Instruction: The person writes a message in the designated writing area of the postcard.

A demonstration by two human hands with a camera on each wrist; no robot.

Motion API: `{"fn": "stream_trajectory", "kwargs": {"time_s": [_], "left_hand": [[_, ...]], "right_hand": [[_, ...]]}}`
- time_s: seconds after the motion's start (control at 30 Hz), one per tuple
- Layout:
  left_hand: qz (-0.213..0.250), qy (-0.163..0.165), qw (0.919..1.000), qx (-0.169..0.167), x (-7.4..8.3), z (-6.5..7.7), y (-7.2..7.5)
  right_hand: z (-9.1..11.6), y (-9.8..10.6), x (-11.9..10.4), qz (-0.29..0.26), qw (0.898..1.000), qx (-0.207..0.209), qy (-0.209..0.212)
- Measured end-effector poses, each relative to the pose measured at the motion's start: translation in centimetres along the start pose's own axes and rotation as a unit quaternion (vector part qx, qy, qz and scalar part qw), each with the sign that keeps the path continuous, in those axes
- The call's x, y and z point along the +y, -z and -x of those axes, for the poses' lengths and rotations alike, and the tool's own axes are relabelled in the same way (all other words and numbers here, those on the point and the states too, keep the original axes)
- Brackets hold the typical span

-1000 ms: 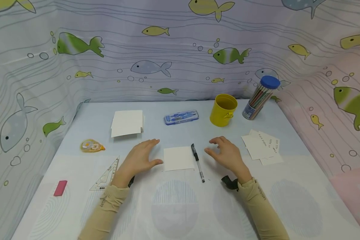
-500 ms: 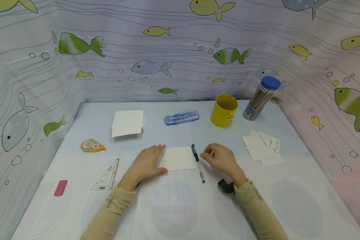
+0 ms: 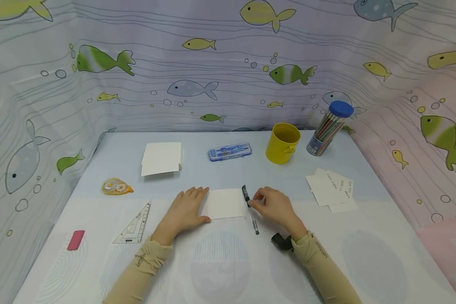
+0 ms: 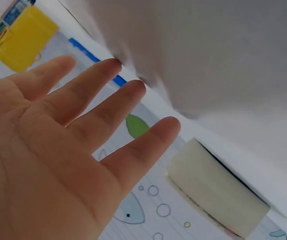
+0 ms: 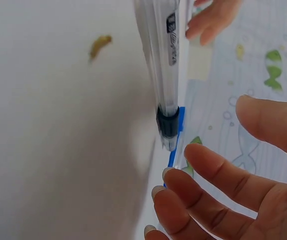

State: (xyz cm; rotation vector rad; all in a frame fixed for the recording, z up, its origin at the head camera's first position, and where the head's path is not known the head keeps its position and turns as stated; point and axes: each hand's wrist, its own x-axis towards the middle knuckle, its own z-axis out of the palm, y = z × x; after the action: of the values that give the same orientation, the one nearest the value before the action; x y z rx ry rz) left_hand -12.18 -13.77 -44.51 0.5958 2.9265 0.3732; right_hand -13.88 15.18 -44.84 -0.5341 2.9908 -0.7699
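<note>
A white card (image 3: 226, 204) lies flat in front of me. At its left edge rests my left hand (image 3: 186, 210), fingers straight and spread with the thumb at the card's near corner. The left wrist view shows that hand's palm (image 4: 48, 145) holding nothing. Just right of the card lies a black-capped clear gel pen (image 3: 246, 194). My right hand (image 3: 275, 207) is right beside the pen, its fingertips by the cap end. In the right wrist view the fingers (image 5: 218, 170) are loosely bent, with the thumb apart and the pen (image 5: 168, 60) not between them.
Behind are stacked white cards (image 3: 161, 158), a blue geometry case (image 3: 229, 151), a yellow cup (image 3: 281, 145) and a pencil jar (image 3: 327, 128). Written cards (image 3: 328, 188) lie right. Left are correction tape (image 3: 115, 186), a set square (image 3: 137, 223) and a pink eraser (image 3: 76, 240).
My left hand has moved right onto the card's left edge. The right hand has come leftward and closer to the pen, its fingers bending more. Card and pen stay in place.
</note>
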Motion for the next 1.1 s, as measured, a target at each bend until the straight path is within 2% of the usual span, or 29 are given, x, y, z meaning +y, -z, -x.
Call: {"fn": "stream_trajectory", "kwargs": {"time_s": [0.23, 0.5, 1.1], "left_hand": [[-0.007, 0.022, 0.9996, -0.017, 0.0, -0.3, -0.4], [-0.01, 0.026, 0.9995, -0.017, -0.1, -0.6, -0.6], [-0.019, 0.024, 0.9994, -0.015, -0.2, -0.5, -0.3]], "right_hand": [[-0.1, -0.7, -0.3, -0.014, 1.0, -0.004, -0.017], [-0.3, -1.6, -0.1, -0.085, 0.996, -0.003, -0.026], [-0.6, -2.3, -0.3, -0.088, 0.995, 0.005, -0.053]]}}
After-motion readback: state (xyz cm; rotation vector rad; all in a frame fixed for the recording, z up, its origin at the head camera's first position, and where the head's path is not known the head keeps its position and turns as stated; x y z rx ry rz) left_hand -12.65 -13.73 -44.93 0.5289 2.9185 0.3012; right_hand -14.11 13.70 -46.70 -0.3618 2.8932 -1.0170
